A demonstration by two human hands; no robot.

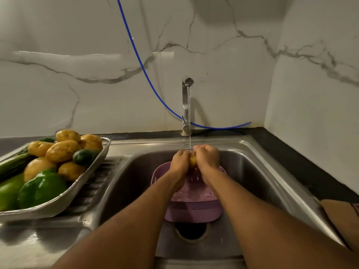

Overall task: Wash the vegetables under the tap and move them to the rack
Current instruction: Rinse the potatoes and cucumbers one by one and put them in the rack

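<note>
My left hand (pixel 179 162) and my right hand (pixel 208 158) both grip one potato (pixel 193 160) between them, over the sink (pixel 252 171). Only a yellow-brown sliver of it shows between the fingers. A thin stream of water runs from the steel tap (pixel 186 105) onto it. Below my hands a purple plastic colander (pixel 192 208) sits in the sink basin. On the draining board at the left stands a metal tray (pixel 81 183) holding several potatoes (pixel 62 151), cucumbers (pixel 83 156) and green peppers (pixel 41 189).
A blue hose (pixel 143 68) hangs across the marble wall down to the tap's base. The sink drain (pixel 191 231) lies open in front of the colander. A dark counter (pixel 303 162) runs along the right, with a brown object (pixel 340 216) at its near end.
</note>
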